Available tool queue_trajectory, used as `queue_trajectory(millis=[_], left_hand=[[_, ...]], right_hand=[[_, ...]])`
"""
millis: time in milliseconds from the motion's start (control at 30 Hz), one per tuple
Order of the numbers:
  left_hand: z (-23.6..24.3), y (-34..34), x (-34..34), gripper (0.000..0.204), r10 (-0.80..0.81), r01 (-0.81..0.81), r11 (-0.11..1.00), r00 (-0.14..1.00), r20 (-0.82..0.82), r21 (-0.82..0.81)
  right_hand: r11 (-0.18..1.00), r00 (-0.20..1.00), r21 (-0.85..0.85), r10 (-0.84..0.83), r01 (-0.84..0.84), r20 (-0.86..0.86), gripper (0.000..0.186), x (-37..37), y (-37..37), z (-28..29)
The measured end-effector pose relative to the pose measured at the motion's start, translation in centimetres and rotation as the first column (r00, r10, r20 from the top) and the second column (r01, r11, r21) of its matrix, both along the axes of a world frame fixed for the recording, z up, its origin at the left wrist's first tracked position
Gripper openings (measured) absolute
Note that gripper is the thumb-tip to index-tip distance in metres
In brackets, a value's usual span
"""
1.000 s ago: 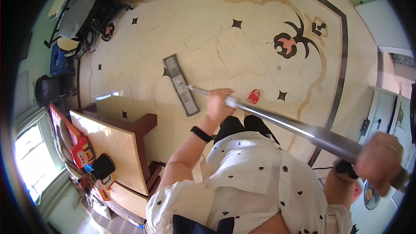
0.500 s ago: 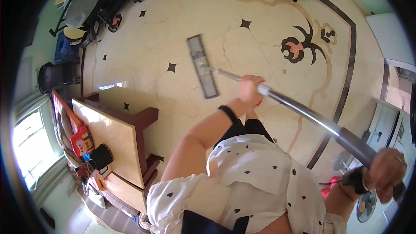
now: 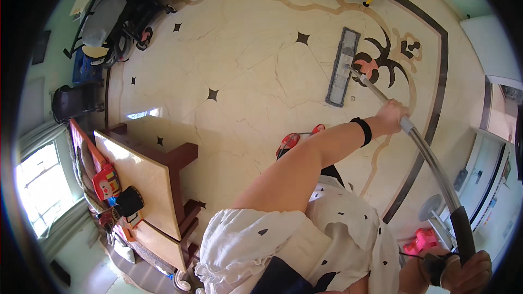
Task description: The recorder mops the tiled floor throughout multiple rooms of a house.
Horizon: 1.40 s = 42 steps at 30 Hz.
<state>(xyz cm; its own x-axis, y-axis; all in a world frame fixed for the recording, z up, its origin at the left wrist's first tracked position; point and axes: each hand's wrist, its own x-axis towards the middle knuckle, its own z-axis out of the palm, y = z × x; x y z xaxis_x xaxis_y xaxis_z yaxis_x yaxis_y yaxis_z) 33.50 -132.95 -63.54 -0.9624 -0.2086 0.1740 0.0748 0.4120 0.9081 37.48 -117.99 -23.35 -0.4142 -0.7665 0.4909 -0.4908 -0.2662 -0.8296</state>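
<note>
In the head view, a flat mop is held by both hands, its head resting on the marble floor just beside a flower inlay. The silver pole is wrapped by the closed fingers of the left hand; its dark end grip is clasped by those of the right hand. A wooden table is seen well apart, at the left.

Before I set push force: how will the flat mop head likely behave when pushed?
The mop head probably glides easily, since the floor looks glossy. It likely swivels at its central joint; the shiny, metallic pole looks stiff.
</note>
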Motion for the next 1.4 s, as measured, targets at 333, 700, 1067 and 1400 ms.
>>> queue_trajectory(millis=[333, 700, 1067, 1400], left_hand=[[-1.5, -3.1, 0.8, 0.034, 0.032, 0.006, 0.987, 0.973, -0.231, 0.162], [9.7, -12.2, 2.0, 0.018, -0.355, 0.391, 0.918, 0.887, -0.295, 0.071], [10.5, -29.5, 0.3, 0.028, -0.383, 0.411, 0.912, 0.843, -0.377, -0.007], [5.7, -47.0, -9.0, 0.037, -0.406, 0.376, 0.910, 0.892, -0.200, -0.173]], right_hand=[[0.875, 0.912, -0.304, 0.408, -0.377, 0.044, 0.015, -4.6, -5.8, -5.5], [0.878, 0.955, -0.383, 0.295, -0.287, -0.041, 0.019, -2.0, -13.8, 2.8], [0.828, 0.925, -0.423, 0.373, -0.367, -0.074, 0.012, -5.2, -28.4, 3.1], [0.833, 0.889, -0.350, 0.458, -0.428, 0.003, 0.020, -15.9, -36.8, -1.4]])
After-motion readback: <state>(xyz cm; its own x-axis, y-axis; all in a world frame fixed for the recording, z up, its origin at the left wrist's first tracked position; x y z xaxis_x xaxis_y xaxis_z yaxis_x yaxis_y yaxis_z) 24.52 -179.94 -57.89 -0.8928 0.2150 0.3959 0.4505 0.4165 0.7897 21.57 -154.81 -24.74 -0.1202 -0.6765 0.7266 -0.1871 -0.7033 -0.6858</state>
